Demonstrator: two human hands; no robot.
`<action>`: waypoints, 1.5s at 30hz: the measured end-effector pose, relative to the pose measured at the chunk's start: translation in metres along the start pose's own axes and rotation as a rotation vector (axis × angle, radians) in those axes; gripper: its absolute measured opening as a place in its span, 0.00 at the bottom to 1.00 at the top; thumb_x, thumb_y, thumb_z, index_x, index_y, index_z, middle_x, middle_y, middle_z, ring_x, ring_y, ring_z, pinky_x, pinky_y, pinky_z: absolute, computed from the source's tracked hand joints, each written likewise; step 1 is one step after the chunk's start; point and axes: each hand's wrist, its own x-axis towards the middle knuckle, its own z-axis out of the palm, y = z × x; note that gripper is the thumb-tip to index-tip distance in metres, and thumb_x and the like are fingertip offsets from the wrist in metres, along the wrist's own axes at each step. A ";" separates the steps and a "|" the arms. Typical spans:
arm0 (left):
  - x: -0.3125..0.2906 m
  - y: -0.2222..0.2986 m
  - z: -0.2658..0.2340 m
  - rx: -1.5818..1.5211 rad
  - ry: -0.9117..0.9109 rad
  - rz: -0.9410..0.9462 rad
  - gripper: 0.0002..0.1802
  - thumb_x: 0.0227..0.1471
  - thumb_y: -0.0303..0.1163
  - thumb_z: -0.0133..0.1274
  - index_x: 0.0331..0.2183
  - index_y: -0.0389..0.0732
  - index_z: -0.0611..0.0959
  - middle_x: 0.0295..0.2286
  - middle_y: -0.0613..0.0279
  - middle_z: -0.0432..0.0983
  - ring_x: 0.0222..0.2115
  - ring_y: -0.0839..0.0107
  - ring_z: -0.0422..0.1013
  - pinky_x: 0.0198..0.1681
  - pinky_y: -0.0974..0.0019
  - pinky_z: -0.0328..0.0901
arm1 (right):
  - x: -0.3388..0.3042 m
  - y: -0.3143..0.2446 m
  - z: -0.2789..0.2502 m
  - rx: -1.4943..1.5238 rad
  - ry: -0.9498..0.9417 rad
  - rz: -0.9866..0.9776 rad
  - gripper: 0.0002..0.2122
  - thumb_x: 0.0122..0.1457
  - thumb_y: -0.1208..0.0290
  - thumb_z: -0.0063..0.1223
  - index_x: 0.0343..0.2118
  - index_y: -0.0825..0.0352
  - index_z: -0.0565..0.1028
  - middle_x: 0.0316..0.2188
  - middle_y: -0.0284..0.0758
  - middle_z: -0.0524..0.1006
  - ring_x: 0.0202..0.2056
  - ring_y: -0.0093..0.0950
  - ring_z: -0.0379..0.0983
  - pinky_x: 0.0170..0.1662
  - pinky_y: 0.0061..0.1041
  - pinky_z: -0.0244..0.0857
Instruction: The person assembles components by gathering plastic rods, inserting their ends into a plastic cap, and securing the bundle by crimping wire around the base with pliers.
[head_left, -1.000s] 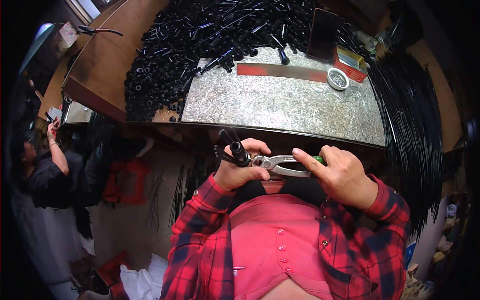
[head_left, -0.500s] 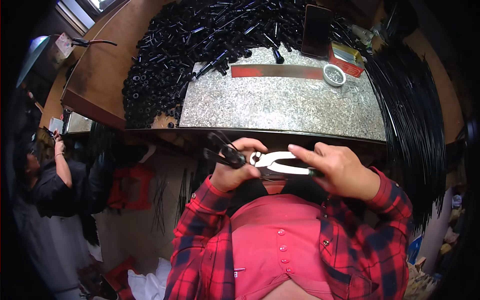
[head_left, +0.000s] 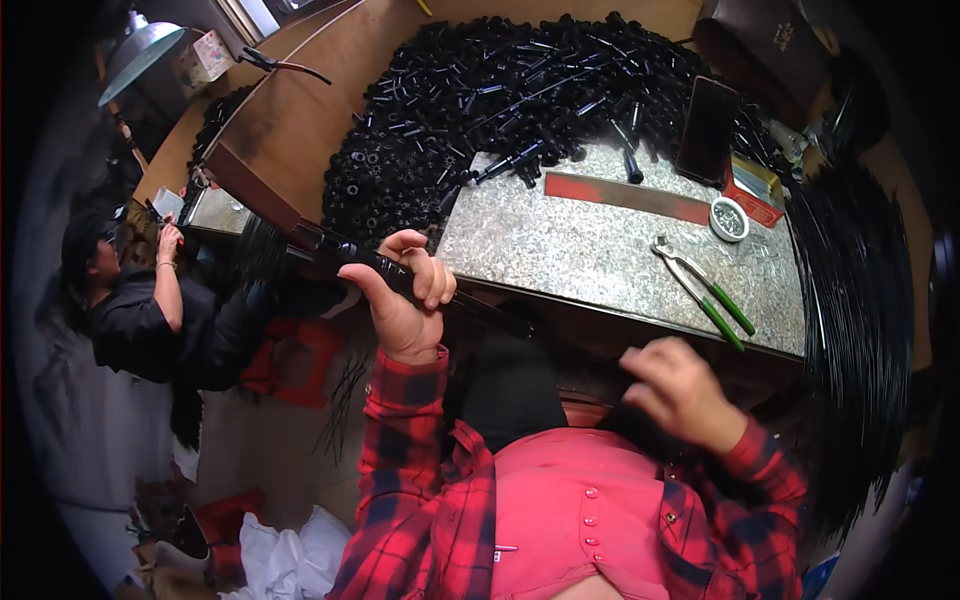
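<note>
One black rod [head_left: 400,275] sat clamped in your left hand [head_left: 405,305], beside the metal-topped bench [head_left: 600,255]; your right hand [head_left: 680,390] hung loosely curled, holding nothing. Gripped one-handed, the rod's long end could sag and snag the heap of black tubes [head_left: 480,90].

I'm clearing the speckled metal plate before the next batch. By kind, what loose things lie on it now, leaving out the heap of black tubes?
Pliers, green handles: 1
Small round dish: 1
Dark phone, leaning upright: 1
Red strip: 1
Total: 4
The left hand grips a black rod off the plate; the right hand is blurred.
</note>
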 end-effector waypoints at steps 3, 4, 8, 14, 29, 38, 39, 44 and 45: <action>0.002 0.003 0.009 -0.107 0.008 0.001 0.47 0.44 0.77 0.36 0.37 0.39 0.78 0.11 0.74 0.52 0.11 0.81 0.50 0.16 0.75 0.48 | -0.013 -0.016 0.046 0.664 -0.329 0.176 0.29 0.53 0.70 0.64 0.57 0.67 0.66 0.40 0.36 0.69 0.34 0.22 0.70 0.38 0.20 0.68; 0.004 -0.001 0.014 -0.189 0.001 -0.014 0.47 0.44 0.77 0.37 0.37 0.39 0.78 0.11 0.74 0.52 0.11 0.81 0.50 0.16 0.75 0.48 | -0.021 -0.010 0.063 0.764 -0.400 0.273 0.37 0.52 0.73 0.64 0.64 0.64 0.55 0.43 0.35 0.67 0.34 0.20 0.69 0.38 0.18 0.67; -0.005 -0.011 0.033 -0.489 0.142 -0.152 0.45 0.45 0.76 0.39 0.35 0.38 0.78 0.13 0.74 0.53 0.12 0.81 0.52 0.20 0.77 0.52 | -0.010 -0.005 0.069 1.319 -0.122 0.596 0.52 0.48 0.80 0.65 0.67 0.59 0.36 0.51 0.36 0.62 0.35 0.18 0.68 0.38 0.19 0.68; -0.064 -0.060 0.064 -0.505 0.086 -0.725 0.55 0.44 0.80 0.24 0.43 0.37 0.77 0.40 0.48 0.77 0.45 0.49 0.71 0.50 0.46 0.62 | 0.031 -0.001 -0.058 0.503 0.231 -0.154 0.16 0.48 0.79 0.61 0.42 0.68 0.75 0.43 0.42 0.73 0.35 0.24 0.73 0.33 0.20 0.68; 0.005 -0.008 0.113 0.158 -0.386 -0.121 0.37 0.53 0.31 0.58 0.58 0.38 0.56 0.39 0.56 0.70 0.39 0.72 0.70 0.43 0.69 0.69 | 0.045 0.029 0.050 0.470 -0.503 0.271 0.15 0.50 0.64 0.61 0.24 0.74 0.73 0.21 0.48 0.74 0.27 0.43 0.75 0.32 0.37 0.67; 0.017 0.006 0.128 0.205 -0.593 -0.220 0.05 0.50 0.18 0.57 0.31 0.33 0.79 0.29 0.58 0.74 0.27 0.74 0.73 0.29 0.74 0.70 | 0.072 0.011 -0.012 0.542 -0.468 0.062 0.17 0.51 0.59 0.62 0.30 0.70 0.72 0.23 0.38 0.73 0.26 0.31 0.70 0.31 0.30 0.64; 0.017 0.004 0.131 0.199 -0.597 -0.225 0.04 0.50 0.18 0.57 0.30 0.34 0.79 0.29 0.59 0.74 0.26 0.75 0.73 0.28 0.74 0.68 | 0.079 0.009 -0.028 0.579 -0.412 0.016 0.17 0.52 0.59 0.62 0.32 0.69 0.72 0.23 0.35 0.73 0.26 0.27 0.68 0.31 0.27 0.63; 0.022 0.000 0.132 0.235 -0.636 -0.236 0.05 0.49 0.17 0.58 0.31 0.34 0.79 0.29 0.61 0.74 0.27 0.77 0.72 0.28 0.77 0.66 | 0.108 0.000 -0.072 0.793 -0.198 0.004 0.12 0.53 0.63 0.64 0.24 0.66 0.73 0.19 0.22 0.68 0.24 0.12 0.60 0.26 0.18 0.55; 0.023 0.000 0.132 0.243 -0.642 -0.222 0.05 0.49 0.17 0.58 0.32 0.34 0.80 0.29 0.61 0.74 0.27 0.79 0.71 0.28 0.78 0.66 | 0.109 0.001 -0.068 0.814 -0.162 -0.003 0.13 0.52 0.64 0.65 0.23 0.66 0.72 0.19 0.22 0.67 0.23 0.13 0.59 0.26 0.18 0.54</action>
